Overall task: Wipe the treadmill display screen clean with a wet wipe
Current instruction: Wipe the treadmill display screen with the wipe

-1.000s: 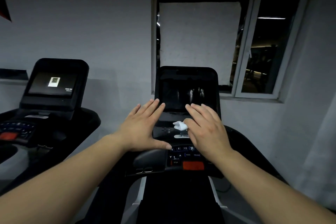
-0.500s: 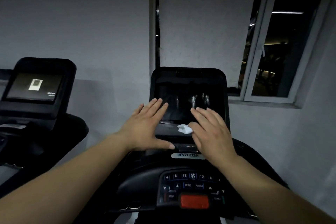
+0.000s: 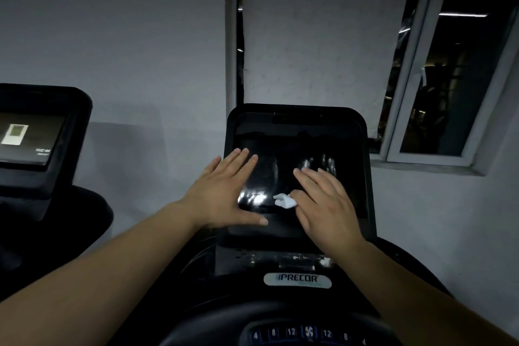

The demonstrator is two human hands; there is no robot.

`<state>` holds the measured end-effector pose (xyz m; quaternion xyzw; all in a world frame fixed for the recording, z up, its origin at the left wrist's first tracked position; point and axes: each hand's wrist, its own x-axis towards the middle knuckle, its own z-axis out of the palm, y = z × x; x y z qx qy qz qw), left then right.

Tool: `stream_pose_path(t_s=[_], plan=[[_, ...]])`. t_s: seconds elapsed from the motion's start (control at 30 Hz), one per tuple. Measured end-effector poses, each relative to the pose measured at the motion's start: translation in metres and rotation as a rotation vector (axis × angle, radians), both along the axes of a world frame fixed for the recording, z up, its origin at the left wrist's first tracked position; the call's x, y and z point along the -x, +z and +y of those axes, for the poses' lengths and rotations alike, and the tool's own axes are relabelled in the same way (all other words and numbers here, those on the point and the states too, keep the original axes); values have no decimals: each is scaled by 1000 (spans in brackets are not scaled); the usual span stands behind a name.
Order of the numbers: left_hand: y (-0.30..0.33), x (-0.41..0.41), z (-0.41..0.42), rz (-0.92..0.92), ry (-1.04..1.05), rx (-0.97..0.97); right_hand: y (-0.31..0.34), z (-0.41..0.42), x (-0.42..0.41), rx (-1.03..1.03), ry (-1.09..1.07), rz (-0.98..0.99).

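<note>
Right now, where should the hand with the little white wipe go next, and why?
Probably the right hand should slide the wipe up and across the display screen. The wipe sits tucked under the thumb side of that hand near the screen's bottom edge, and the dark glass above it looks not yet covered. The left hand lies flat, fingers spread, at the screen's left side.

display screen (image 3: 295,166): glossy black, glass-like, mirroring fingers and light
wet wipe (image 3: 284,201): soft white cloth-like sheet, crumpled
console housing (image 3: 365,177): black plastic, smooth, slightly shiny
brand badge (image 3: 297,279): silvery, satin sheen
wall (image 3: 126,50): matt grey paint, even
window frame (image 3: 415,64): smooth pale painted metal or plastic, cannot tell which
window covering (image 3: 323,36): rough white, paper-like
</note>
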<state>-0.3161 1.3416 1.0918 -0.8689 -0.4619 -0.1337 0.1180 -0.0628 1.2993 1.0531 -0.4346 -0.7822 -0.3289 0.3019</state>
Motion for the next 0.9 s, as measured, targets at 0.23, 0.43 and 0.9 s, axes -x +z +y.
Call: stream_pose_path(t_s=[0.23, 0.43, 0.9], plan=[[9, 28, 96, -46, -22, 27, 8, 97, 27, -25, -8, -2], [13, 42, 153, -37, -58, 40, 10, 155, 54, -4, -42, 6], [-22, 49, 245, 41, -62, 56, -14, 240, 56, 36, -83, -10]])
